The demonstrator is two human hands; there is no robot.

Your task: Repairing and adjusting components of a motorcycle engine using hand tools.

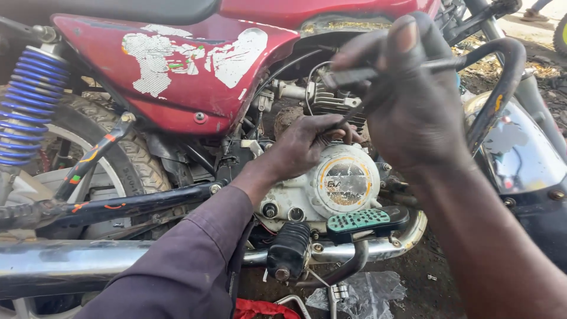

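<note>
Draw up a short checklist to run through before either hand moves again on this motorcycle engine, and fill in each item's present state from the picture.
1. Left hand resting on the engine, above the round side cover: ok.
2. Right hand gripping a thin dark tool: ok.
3. Tool tip seated on a part: cannot tell, the end is hidden by the hand.
4. Left fingers clear of the tool's path: cannot tell, they lie close beneath it.
5. Foot peg and kick lever clear of both hands: ok.

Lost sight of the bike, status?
Left hand on engine top. Right hand grips a thin tool. Crash bar close behind.
</note>
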